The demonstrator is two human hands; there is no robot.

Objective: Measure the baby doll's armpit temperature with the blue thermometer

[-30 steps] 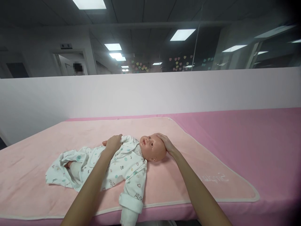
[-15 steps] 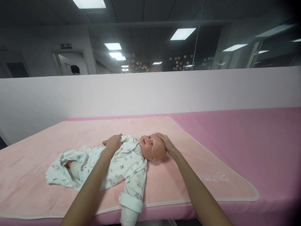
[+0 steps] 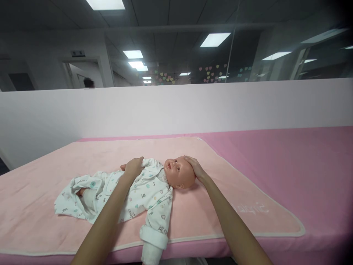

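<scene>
A baby doll (image 3: 179,173) lies on its back across the pink-peach mat, head to the right, legs to the left. It wears a white printed baby suit (image 3: 149,195). My left hand (image 3: 134,167) is wrapped around the doll's far arm at the sleeve; a bit of the doll's hand shows beyond it. Against the top of the doll's bald head rests my right hand (image 3: 195,167), palm on it and fingers stretched out. The near sleeve (image 3: 154,239) hangs over the front edge with a folded cuff. Part of a leg shows through an opening in the suit.
Beneath the doll is the peach mat (image 3: 209,221) with a pale border and lettering, on a pink covered surface (image 3: 289,165). A low white wall (image 3: 176,110) runs behind, with glass above it. Beyond the wall, a person's blurred head (image 3: 89,83) shows near a doorway.
</scene>
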